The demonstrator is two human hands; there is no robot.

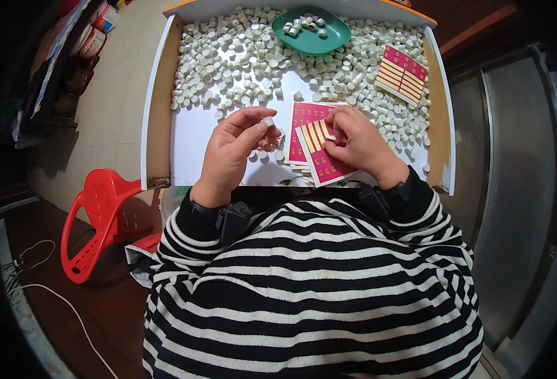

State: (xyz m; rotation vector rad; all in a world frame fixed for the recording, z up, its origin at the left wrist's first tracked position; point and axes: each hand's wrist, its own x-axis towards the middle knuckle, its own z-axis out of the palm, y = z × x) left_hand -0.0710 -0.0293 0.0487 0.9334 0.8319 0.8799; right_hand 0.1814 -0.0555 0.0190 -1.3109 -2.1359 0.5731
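Between the thumb and fingertips of my left hand (pixel 235 146) is a small round white cap (pixel 267 121), raised above the tray. My right hand (pixel 360 140) is closed in a pinch over a red-and-yellow sticker sheet (pixel 319 138). A tiny white piece shows at its fingertips, too small to name. That sheet lies slanted on a stack of similar red sheets (pixel 300 117), its lower corner reaching the tray's near edge. Several loose white caps (pixel 279 155) lie beside my left fingers.
White caps (pixel 228 63) fill the far part of the wood-sided tray (pixel 158 107). Among them sit a green dish (pixel 310 45) with several caps and another sticker sheet (pixel 402 74). A red plastic chair (pixel 95 221) stands at left on the floor, near a white cable (pixel 70 306).
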